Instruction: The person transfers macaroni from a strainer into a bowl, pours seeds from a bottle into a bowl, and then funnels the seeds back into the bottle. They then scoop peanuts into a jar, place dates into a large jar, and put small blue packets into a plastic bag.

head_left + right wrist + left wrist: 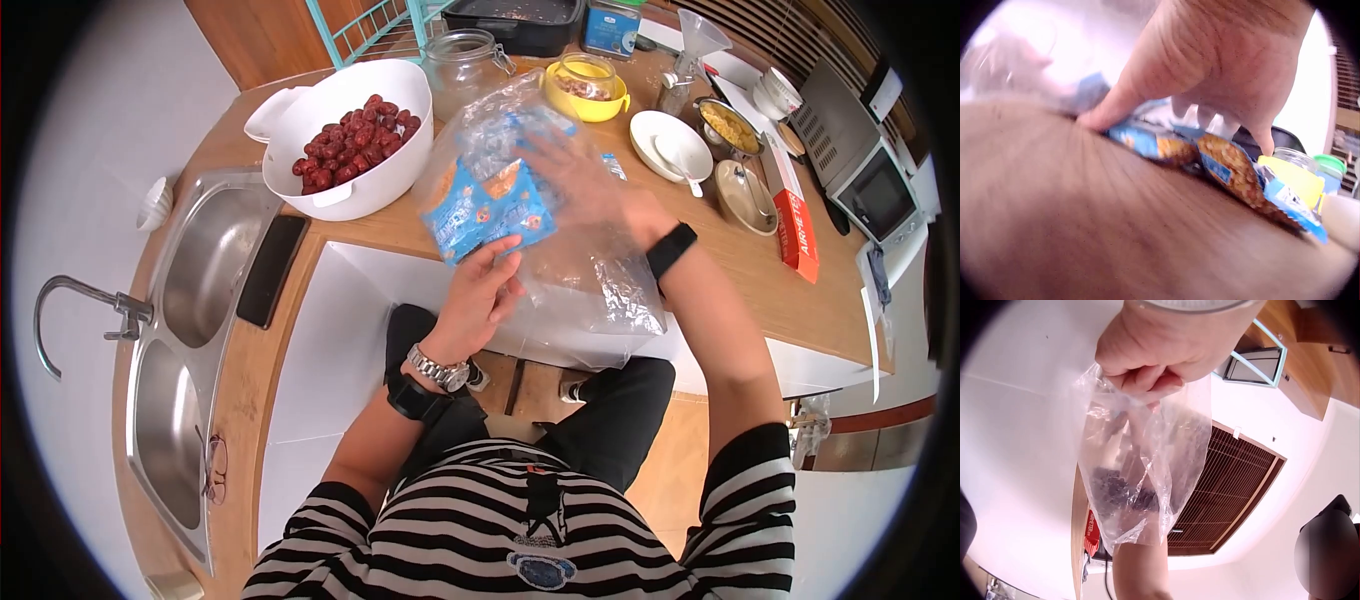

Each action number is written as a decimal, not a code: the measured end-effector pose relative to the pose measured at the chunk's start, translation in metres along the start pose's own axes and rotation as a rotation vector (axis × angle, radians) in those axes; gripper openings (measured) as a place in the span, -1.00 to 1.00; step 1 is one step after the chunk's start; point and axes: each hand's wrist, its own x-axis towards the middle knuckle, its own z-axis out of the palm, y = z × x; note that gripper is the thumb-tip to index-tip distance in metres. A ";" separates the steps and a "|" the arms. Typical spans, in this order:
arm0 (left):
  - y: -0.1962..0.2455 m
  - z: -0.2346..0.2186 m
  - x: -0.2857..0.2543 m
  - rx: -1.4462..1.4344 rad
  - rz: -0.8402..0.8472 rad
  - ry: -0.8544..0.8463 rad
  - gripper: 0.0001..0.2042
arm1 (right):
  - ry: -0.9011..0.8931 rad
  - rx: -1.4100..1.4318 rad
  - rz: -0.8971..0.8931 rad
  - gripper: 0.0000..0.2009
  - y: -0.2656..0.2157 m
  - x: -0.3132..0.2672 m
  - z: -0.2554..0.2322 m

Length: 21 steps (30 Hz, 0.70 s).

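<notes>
A large clear plastic bag [600, 290] lies over the counter's front edge, with blue snack packets [490, 215] at its left part. My left hand [470, 305] pinches the bag beside the lowest packet; in the left wrist view the film hangs from my curled left fingers [1154, 378]. Over the packets is my right hand [590, 185], blurred, its fingers spread. The right wrist view shows the right hand [1222, 69] arched above blue packets with brown contents [1229, 165]. Whether its fingertips grip any packet is unclear.
Left of the bag stands a white basket of red dates [350, 150], with a metal sink [205, 270] beyond. Behind are a glass jar [465, 65] and yellow bowl [588, 103]. To the right are white dishes [655, 140], a beige bowl [745, 195] and a red-and-white box [797, 235].
</notes>
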 end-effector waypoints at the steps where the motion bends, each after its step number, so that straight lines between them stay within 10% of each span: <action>1: 0.001 -0.001 0.000 -0.003 0.005 0.005 -0.68 | 0.011 -0.039 -0.091 -0.24 0.003 0.006 0.002; 17: 0.001 -0.005 0.002 -0.075 0.018 0.021 -0.68 | -0.148 0.020 0.036 -0.46 0.003 -0.054 -0.019; 21: 0.000 -0.001 0.007 -0.107 0.030 0.010 -0.72 | 0.071 0.164 0.082 -0.55 0.015 -0.066 -0.026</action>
